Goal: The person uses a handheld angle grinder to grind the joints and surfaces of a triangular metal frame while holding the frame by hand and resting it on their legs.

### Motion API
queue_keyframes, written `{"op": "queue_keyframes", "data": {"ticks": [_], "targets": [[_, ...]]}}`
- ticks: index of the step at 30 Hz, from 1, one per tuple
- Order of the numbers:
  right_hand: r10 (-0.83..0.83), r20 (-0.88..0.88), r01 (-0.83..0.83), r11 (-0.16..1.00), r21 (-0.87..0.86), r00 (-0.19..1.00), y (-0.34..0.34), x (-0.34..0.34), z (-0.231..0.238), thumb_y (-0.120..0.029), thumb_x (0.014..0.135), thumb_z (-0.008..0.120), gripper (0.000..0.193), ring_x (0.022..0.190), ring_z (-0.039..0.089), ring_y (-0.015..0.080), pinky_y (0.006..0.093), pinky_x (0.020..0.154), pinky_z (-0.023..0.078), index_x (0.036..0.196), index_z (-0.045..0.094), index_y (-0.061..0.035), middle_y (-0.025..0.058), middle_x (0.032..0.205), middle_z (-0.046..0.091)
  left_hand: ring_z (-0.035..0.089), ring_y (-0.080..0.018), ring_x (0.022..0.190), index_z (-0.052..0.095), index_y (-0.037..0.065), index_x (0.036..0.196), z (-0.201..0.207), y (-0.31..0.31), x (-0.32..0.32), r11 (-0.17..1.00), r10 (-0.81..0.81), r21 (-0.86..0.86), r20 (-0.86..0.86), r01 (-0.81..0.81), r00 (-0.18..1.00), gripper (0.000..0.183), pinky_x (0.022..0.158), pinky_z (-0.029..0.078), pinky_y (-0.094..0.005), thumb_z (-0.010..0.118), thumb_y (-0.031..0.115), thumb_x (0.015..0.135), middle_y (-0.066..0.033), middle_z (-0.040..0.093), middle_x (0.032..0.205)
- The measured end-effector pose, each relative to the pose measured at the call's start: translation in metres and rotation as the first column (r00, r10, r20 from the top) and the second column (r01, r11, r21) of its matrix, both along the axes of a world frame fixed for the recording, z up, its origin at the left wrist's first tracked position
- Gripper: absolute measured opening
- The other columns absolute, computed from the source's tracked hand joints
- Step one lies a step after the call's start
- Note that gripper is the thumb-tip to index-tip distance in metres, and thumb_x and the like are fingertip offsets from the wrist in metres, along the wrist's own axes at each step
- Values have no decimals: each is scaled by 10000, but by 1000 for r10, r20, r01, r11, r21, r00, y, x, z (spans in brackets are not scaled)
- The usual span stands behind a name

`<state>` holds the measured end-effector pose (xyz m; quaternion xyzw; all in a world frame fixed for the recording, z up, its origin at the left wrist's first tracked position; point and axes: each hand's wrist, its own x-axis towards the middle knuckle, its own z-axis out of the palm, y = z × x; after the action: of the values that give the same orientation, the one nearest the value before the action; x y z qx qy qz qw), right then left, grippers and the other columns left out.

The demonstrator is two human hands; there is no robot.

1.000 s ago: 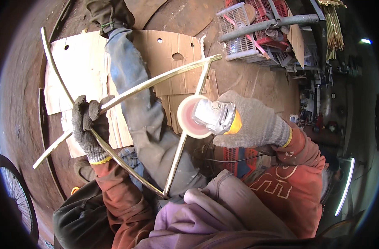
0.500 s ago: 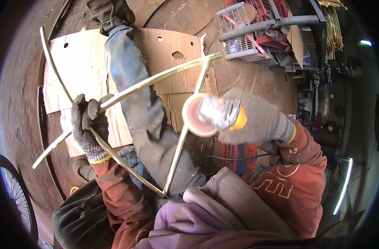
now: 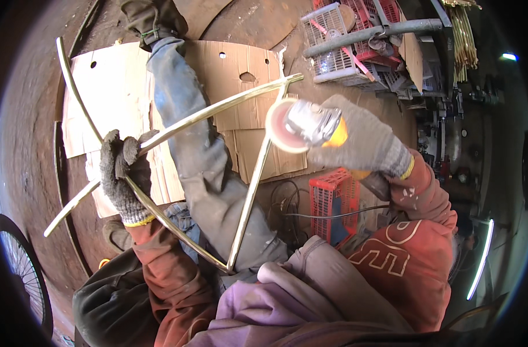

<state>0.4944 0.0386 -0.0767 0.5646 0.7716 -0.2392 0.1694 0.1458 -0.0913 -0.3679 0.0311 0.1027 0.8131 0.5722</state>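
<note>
While gloved left hand point(image 3: 122, 179) clasps gold-toned metal frame point(image 3: 212, 110), gloved right hand point(image 3: 362, 136) grasps angle grinder point(image 3: 315, 122), pale-rimmed disc point(image 3: 279, 128) fitted.

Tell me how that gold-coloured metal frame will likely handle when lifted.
The gold-coloured frame is probably stiff: its long bars span open gaps without visible sagging. It is likely light for its spread, since the bars are slim and enclose open space. It may twist in the grip, as most extends right of the left hand.
</note>
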Motion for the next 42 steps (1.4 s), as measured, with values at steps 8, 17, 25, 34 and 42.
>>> {"op": "queue_keyframes", "data": {"ticks": [8,17,25,34,42], "targets": [[98,59,-83,974,-212,993,-21,-24,8,-534,749,931,831,1105,737,439,499,932,588,1339,616,-41,233,1165,748,592,-167,831,685,-77,1313,39,3,5,1000,9,-9,-124,-10,992,325,1061,505,-521,619,166,1106,30,528,700],[82,107,-75,995,-65,991,2,-15,12,-566,740,932,810,1066,749,430,484,918,586,1288,632,-50,229,1120,754,592,-152,744,694,-67,1341,62,-1,2,985,60,-141,-236,-95,970,394,1080,535,-653,684,217,1068,58,534,650],[90,128,-83,995,-62,988,5,-21,14,-581,748,924,811,1112,736,410,485,939,579,1284,630,-47,213,1154,742,592,-160,722,700,-67,1324,68,-2,4,986,81,-121,-244,-114,966,386,1079,534,-649,693,210,1056,52,529,637],[55,118,-30,977,-210,991,-9,-35,15,-539,761,926,808,1121,728,410,468,950,574,1311,619,-33,201,1166,731,616,-184,762,690,-59,1306,83,-5,6,995,75,-36,-319,-91,945,402,1052,537,-662,661,259,1062,-51,620,792],[61,79,-48,987,-153,995,2,-16,6,-547,744,948,823,1103,738,379,454,938,577,1302,627,-34,218,1155,742,605,-208,763,652,-63,1344,102,-10,11,983,94,-94,-472,-156,877,450,1024,542,-674,621,292,1070,-114,628,837]]}}
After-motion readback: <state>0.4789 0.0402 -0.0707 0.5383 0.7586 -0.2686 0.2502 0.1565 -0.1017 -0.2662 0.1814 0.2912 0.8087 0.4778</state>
